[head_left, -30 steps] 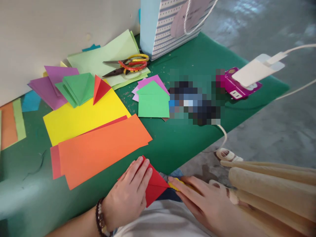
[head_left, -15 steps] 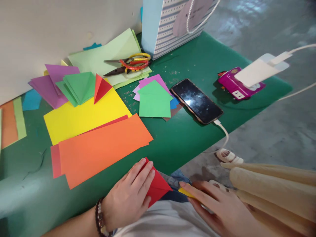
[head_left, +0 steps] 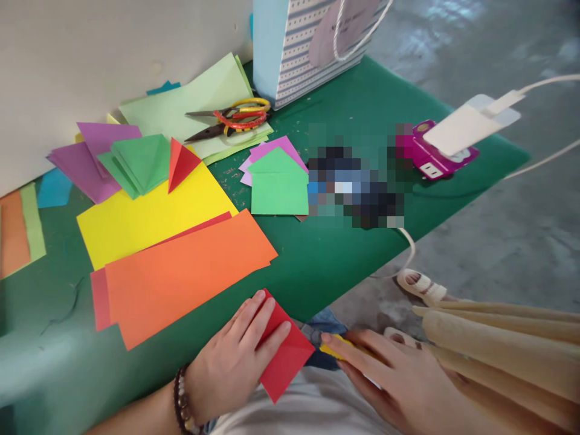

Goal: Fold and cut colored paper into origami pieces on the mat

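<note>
Left hand (head_left: 235, 362): fingers flat, slightly spread, pressing red folded paper (head_left: 290, 362) | red folded paper: at near edge of green table (head_left: 326, 260), corner overhanging | right hand (head_left: 394, 380): fingers extended over yellow piece (head_left: 330, 349), grasp cannot be told | orange sheet (head_left: 181, 272): just beyond.

Scissors (head_left: 229, 119) rest on pale green paper (head_left: 176, 109) by a bag (head_left: 290, 60).

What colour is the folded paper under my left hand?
Red. The head view shows it best: the folded red paper square lies partly under the left hand.
</note>
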Demonstrator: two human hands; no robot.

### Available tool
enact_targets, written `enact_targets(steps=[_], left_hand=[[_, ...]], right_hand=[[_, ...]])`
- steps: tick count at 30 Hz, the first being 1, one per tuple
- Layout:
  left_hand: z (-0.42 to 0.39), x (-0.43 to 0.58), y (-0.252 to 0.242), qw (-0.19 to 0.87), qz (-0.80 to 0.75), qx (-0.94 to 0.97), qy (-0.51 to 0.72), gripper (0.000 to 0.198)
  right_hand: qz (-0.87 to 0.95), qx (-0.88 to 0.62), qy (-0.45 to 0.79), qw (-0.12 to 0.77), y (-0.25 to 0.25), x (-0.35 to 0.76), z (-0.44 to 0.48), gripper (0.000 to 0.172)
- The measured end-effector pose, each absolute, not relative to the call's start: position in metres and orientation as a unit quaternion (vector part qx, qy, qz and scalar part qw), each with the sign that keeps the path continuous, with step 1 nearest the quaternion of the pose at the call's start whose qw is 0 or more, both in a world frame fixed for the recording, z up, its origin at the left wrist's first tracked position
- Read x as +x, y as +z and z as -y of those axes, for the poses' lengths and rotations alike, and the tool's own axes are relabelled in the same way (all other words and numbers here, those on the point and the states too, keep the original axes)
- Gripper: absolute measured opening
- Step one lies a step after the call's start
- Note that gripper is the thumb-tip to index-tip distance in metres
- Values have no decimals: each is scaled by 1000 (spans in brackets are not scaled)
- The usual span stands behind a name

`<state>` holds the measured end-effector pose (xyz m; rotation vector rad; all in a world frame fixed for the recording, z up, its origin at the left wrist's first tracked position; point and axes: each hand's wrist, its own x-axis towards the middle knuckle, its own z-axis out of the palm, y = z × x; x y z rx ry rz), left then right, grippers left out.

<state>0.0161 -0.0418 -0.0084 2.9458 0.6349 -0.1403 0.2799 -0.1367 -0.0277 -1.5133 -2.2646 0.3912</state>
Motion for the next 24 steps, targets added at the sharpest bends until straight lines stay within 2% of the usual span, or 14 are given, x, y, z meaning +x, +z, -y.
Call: enact_targets(steps=[17, 24], left_hand=[[43, 14, -11, 51, -206, 976, -43, 57], [41, 14, -10, 64, -207, 975, -48, 55]], right_hand=[[799, -556, 148, 176, -30, 265, 124, 34], [790, -562, 134, 206, -33, 274, 131, 32]])
